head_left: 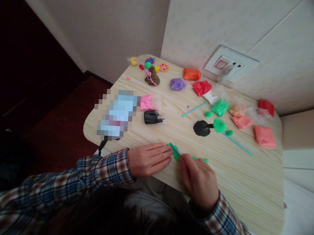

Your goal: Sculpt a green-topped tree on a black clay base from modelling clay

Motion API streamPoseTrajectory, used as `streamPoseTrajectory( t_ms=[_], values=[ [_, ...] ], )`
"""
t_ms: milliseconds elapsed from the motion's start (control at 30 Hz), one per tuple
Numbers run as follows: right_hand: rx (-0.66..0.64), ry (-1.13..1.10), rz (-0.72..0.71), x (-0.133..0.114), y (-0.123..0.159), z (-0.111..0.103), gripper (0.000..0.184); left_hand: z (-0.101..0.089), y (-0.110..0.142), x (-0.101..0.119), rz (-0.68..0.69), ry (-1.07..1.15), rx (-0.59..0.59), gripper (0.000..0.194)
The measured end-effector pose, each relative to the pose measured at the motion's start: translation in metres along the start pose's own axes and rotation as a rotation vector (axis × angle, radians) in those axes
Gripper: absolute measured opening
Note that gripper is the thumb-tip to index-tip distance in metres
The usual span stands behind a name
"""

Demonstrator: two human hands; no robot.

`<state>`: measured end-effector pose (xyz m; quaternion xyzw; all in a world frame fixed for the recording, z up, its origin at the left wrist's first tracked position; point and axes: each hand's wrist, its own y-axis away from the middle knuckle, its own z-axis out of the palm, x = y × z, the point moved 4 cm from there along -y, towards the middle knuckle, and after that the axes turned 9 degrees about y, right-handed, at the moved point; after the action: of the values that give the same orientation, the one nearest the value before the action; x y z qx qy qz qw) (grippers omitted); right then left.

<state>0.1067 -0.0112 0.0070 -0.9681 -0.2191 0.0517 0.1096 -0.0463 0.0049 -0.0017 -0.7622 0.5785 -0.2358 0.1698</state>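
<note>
My left hand lies on the light wooden table near its front edge, fingers stretched out flat, their tips touching a green clay piece. My right hand is closed with its fingers pinching the same green piece from the right; a green strip sticks out past the knuckles. Both wrists wear plaid sleeves. Further back stand a flat black clay disc and a round green clay ball joined to it.
Bags and lumps of clay lie across the table: pink, black, purple, orange, red, green, salmon. Two teal sticks lie about. A small brown clay figure stands at the back. A wall socket is behind.
</note>
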Motion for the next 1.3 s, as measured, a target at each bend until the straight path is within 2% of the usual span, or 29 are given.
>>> streamPoseTrajectory(
  t_ms=[133, 433, 633, 900, 1100, 1300],
  values=[
    [0.026, 0.008, 0.007, 0.000, 0.000, -0.001, 0.031, 0.003, 0.001, -0.002, 0.032, -0.023, 0.069, 0.030],
    [0.002, 0.027, -0.005, 0.000, 0.000, 0.001, 0.031, 0.003, 0.002, -0.002, 0.028, -0.003, 0.052, 0.027],
    [-0.006, 0.108, -0.039, 0.000, -0.006, -0.003, 0.032, 0.006, 0.003, -0.002, -0.011, 0.008, -0.006, 0.027],
    [-0.008, 0.208, -0.089, -0.006, -0.010, -0.006, 0.030, 0.006, 0.000, -0.002, 0.015, -0.033, 0.079, 0.029],
    [-0.006, 0.252, -0.122, -0.010, -0.013, -0.004, 0.028, 0.003, -0.004, 0.000, -0.095, -0.023, -0.063, 0.027],
    [0.007, 0.260, -0.135, -0.012, -0.014, -0.003, 0.026, 0.002, -0.005, 0.000, -0.092, -0.021, -0.072, 0.027]
  ],
)
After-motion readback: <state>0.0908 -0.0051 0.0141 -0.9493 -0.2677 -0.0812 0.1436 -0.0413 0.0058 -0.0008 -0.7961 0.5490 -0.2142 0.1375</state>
